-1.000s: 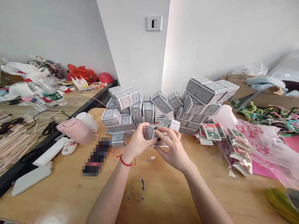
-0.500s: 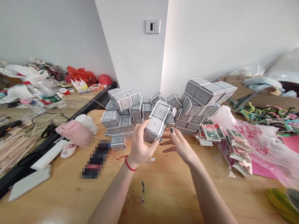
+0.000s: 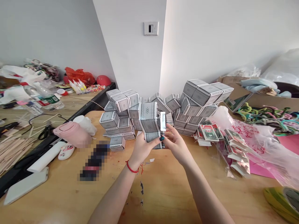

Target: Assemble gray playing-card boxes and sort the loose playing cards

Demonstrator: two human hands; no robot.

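My left hand (image 3: 143,150) grips a block of playing-card cubes (image 3: 149,119), grey-patterned card backs facing out, held up over the table. Its thumb presses on the block's lower front. My right hand (image 3: 176,144) closes on the block's lower right side, with thumb and fingers bent around that edge. A bright white card edge (image 3: 163,121) sticks out just above those fingers. Behind the block, similar cubes are stacked in a left pile (image 3: 119,124) and a taller right pile (image 3: 198,96). A single cube (image 3: 117,143) lies in front of the left pile.
Red-and-green playing cards (image 3: 209,132) and opened card boxes (image 3: 237,152) lie at the right beside a plastic bag (image 3: 252,137). Yellow tape (image 3: 280,199) sits front right. At left are a pink pouch-like item (image 3: 73,133), a white mouse (image 3: 66,151) and a white phone-like slab (image 3: 26,185).
The block has turned from a slant to nearly upright and moved slightly left. My right hand has come in from beside it and now takes hold of its right side.
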